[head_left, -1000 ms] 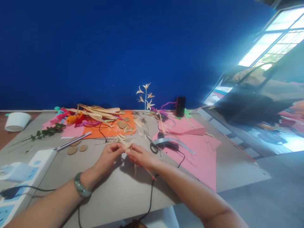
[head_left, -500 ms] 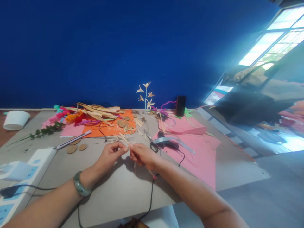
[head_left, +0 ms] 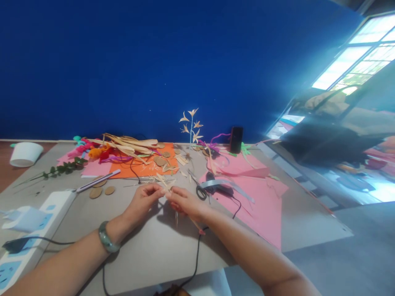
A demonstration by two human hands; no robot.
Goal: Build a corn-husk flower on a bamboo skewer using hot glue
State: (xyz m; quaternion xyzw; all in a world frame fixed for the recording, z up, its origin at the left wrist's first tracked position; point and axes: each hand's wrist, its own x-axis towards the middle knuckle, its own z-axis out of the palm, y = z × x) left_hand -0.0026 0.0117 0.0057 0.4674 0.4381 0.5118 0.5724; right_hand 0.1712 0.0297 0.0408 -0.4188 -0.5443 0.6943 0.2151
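My left hand (head_left: 144, 202), wearing a green bangle at the wrist, is closed in a pinch on a narrow pale strip (head_left: 161, 179) that looks like dried husk. Right beside it, my right hand (head_left: 189, 203) pinches the same strip, the fingertips of both almost touching. Thin pale ends hang below the right hand, and a thin stick with a pinkish-red end (head_left: 201, 232) shows under that wrist. What lies inside the right fingers is hidden. Beyond the hands lie scissors (head_left: 201, 192) and a black corded tool (head_left: 219, 188) with a grey ribbon across it.
Pale husk strips (head_left: 132, 144) are piled on orange paper (head_left: 123, 169). A stem with several husk flowers (head_left: 191, 127) stands near the blue wall. Pink paper (head_left: 253, 209) and a phone (head_left: 236, 139) are at right; a power strip (head_left: 55, 213), pen-like cutter (head_left: 98, 181) and white cup (head_left: 26, 154) at left.
The view has shifted slightly. Both hands stay together on the pale strip, and the fingertips have moved only a little.
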